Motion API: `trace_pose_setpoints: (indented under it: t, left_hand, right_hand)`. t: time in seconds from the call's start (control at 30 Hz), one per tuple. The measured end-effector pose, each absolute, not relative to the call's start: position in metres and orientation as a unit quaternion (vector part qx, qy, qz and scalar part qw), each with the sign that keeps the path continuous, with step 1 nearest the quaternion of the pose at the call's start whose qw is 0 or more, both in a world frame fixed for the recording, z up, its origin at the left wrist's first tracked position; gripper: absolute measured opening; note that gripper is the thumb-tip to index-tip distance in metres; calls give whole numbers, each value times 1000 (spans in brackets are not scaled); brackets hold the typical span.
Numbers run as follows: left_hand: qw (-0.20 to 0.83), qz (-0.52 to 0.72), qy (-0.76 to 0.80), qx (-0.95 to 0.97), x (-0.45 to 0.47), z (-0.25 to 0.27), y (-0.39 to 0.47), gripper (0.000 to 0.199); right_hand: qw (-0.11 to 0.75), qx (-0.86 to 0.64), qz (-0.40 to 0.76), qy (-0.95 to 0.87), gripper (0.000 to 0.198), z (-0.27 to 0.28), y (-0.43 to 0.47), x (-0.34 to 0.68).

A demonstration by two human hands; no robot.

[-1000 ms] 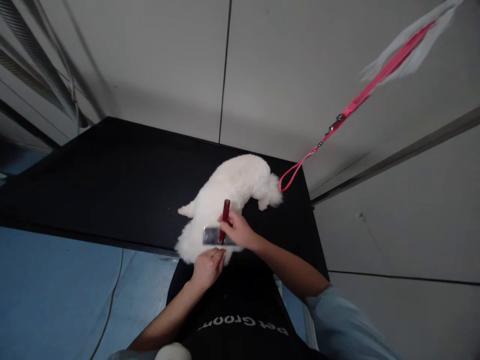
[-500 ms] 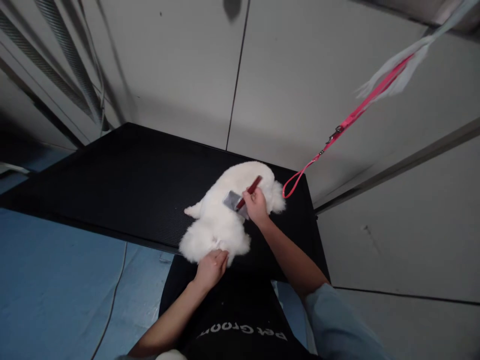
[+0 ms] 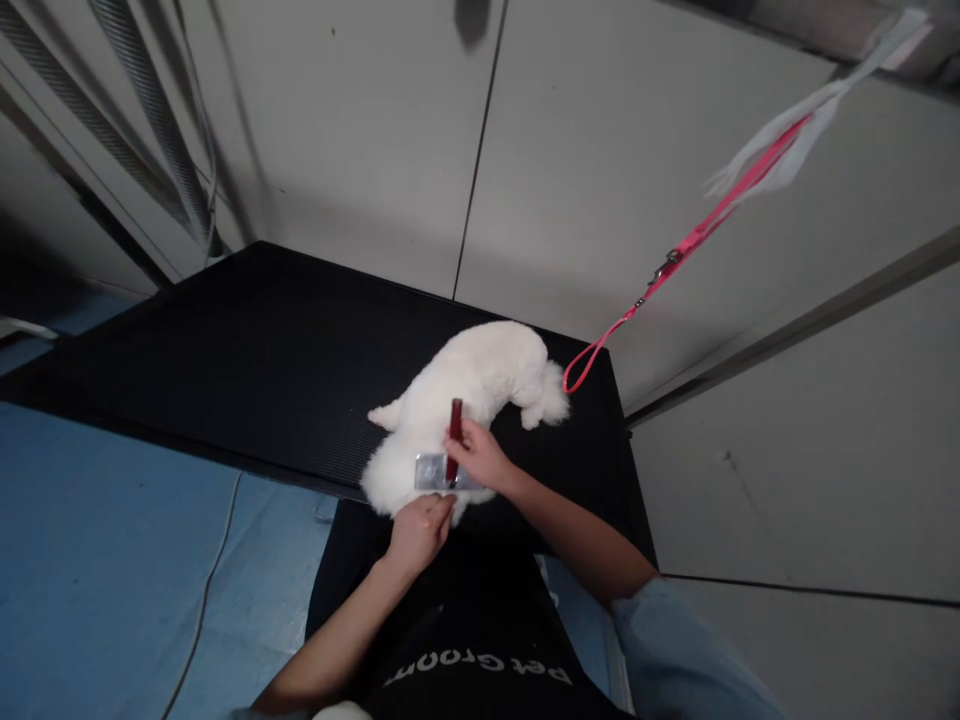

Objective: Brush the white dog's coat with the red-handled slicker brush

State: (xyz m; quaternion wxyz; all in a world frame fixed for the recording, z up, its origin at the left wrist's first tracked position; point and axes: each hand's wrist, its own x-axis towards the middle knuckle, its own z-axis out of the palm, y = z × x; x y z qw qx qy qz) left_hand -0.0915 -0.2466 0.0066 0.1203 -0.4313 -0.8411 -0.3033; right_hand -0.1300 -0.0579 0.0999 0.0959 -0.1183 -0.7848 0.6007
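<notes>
A fluffy white dog [image 3: 487,365] lies curled on the black grooming table [image 3: 247,330], its head at the near edge. My right hand [image 3: 480,455] is closed round the dark red handle of a slicker brush [image 3: 431,472]. The brush's flat grey head lies over the fur of the dog's head, hiding part of it. Just below the brush, my left hand [image 3: 420,530] is closed at the near side of the dog's head, fingers pinched against the fur. What exactly they grip, likely fur, is hidden by the fingers.
A pink leash [image 3: 697,235] hangs from the upper right, its loop by the dog's fluffy rear end. Grey wall panels [image 3: 375,150] stand behind the table. Ribbed hoses [image 3: 142,90] run down at the upper left. A cable [image 3: 206,590] crosses the blue floor [image 3: 97,550].
My right hand has brought the slicker brush from the dog's back down to its head, and the handle now points more upright. My left hand stays at the head, almost unmoved.
</notes>
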Motion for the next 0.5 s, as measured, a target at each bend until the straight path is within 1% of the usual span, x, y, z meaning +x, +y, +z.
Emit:
trace_pose_setpoints:
  t: [0.03, 0.13, 0.17, 0.2, 0.27, 0.3, 0.33, 0.37, 0.43, 0.47, 0.5]
  left_hand:
    - [119, -303, -845, -425, -91, 6, -247, 27]
    - [105, -297, -855, -412, -88, 5, -245, 28]
    - [103, -295, -856, -412, -87, 4, -244, 28]
    - [104, -296, -855, -414, -87, 3, -243, 28]
    - [113, -306, -848, -417, -86, 2, -241, 29]
    - [118, -313, -845, -417, -87, 1, -240, 29]
    - [121, -319, -843, -416, -87, 0, -239, 29]
    - [122, -322, -843, -414, -87, -1, -239, 29]
    - [120, -317, -846, -411, -87, -2, -239, 29]
    - [117, -312, -849, -411, -87, -2, -240, 29]
    - [115, -308, -850, -412, -88, -2, -240, 29]
  right_hand:
    - [111, -136, 605, -777, 23, 100, -56, -131]
    - [249, -196, 595, -739, 26, 104, -51, -133]
    - [260, -187, 591, -741, 27, 104, -51, -131]
    - [237, -156, 590, -756, 27, 104, -53, -129]
    - [129, -78, 584, -798, 24, 103, -58, -126]
    - [93, -61, 580, -807, 22, 103, -59, -126]
    - [90, -68, 579, -807, 21, 104, -59, -127]
    - [123, -94, 582, -798, 21, 105, -58, -128]
    - [234, -156, 589, -757, 24, 109, -56, -130]
    - [270, -165, 593, -741, 26, 110, -56, -129]
    - [271, -151, 599, -738, 26, 109, -57, -127]
